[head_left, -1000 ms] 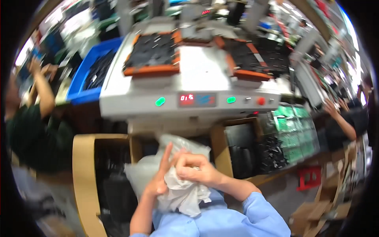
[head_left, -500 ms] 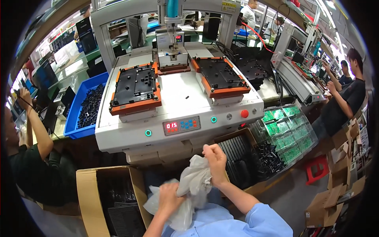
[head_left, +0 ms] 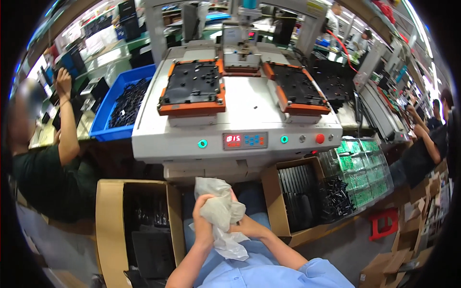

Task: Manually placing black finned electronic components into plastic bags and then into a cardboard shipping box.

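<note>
Both hands (head_left: 225,223) now together, lower, around crumpled plastic bag (head_left: 218,211).

Beyond the hands are two orange-framed black fixture plates (head_left: 192,89) (head_left: 298,89); beside the hands, two brown cardboard boxes (head_left: 109,211) (head_left: 272,192).

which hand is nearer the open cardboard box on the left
Left. The left hand, gripping the crumpled plastic bag, is just right of the cardboard box; the right hand is farther right, behind the bag.

A white crumpled bag (head_left: 220,211), blue bin (head_left: 111,103), orange-edged black trays (head_left: 193,91).
</note>
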Available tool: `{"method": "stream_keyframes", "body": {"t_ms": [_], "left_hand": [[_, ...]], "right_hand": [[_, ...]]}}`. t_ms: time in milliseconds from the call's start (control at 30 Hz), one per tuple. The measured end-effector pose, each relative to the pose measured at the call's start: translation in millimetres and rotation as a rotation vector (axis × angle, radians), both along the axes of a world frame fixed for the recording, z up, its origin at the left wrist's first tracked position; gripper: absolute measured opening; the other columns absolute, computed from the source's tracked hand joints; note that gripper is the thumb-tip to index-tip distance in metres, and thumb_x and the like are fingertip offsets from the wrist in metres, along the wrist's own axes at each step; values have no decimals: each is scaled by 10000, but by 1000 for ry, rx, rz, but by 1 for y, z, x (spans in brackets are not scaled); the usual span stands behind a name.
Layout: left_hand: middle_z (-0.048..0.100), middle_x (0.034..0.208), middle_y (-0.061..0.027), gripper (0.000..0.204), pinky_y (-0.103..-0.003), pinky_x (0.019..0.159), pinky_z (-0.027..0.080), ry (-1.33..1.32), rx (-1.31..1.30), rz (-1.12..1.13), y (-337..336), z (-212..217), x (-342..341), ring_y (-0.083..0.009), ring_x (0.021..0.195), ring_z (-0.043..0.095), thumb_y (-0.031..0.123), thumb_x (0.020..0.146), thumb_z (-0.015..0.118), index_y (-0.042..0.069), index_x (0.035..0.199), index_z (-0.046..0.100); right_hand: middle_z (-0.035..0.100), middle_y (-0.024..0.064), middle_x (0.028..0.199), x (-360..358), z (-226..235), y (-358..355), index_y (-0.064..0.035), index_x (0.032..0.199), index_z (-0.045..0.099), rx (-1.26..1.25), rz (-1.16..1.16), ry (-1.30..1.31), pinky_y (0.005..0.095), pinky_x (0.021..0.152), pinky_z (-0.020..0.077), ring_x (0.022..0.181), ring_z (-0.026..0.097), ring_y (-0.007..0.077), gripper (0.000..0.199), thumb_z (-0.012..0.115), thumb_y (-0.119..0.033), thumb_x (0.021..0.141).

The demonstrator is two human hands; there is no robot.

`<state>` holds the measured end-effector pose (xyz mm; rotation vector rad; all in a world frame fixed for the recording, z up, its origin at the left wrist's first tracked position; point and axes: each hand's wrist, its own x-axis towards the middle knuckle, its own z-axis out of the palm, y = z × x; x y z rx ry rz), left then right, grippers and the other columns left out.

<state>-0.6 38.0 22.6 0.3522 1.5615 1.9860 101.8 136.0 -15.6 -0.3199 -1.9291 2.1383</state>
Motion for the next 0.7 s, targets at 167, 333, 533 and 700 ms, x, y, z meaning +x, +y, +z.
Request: {"method": "stream_keyframes", "body": {"t_ms": [167, 333, 533, 700], "left_hand": [[560, 971, -15, 176, -250, 799, 473, -326, 262, -162, -1, -27, 5, -104, 908, 565, 146, 905, 463, 115, 1072, 509], [512, 1134, -81, 437, -314, 966, 383, 131, 351, -340, 11, -49, 4, -207, 1119, 493, 58, 855, 486, 99, 1283, 404], [296, 1370, -165, 589, -430, 1107, 198, 1090, -416, -275, -52, -11, -32, -344, 1326, 229, 132, 841, 584, 93, 1378, 346], [126, 1493, -140, 932, -445, 1098, 201, -32, 362, -516, -42, -47, -28, -286, 1385, 163, 527, 858, 555, 162, 1471, -44]], "right_hand": [[486, 48, 1232, 1, -1, 5, -79, 1340, 358, -200, 72, -456, 324, 969, 393, 1133, 478, 171, 803, 774, -95, 653], [548, 87, 1188, 29, -39, 15, -6, 1299, 427, -180, -173, -223, 318, 865, 481, 1029, 570, 191, 466, 560, -162, 880], [530, 109, 1189, 17, -17, 42, -47, 1323, 401, -401, -60, -66, 337, 863, 481, 1017, 560, 202, 456, 519, -190, 906], [470, 64, 1297, -31, -57, 10, -94, 1308, 435, -1129, -209, 667, 434, 1025, 348, 1227, 423, 231, 497, 561, -298, 872]]}}
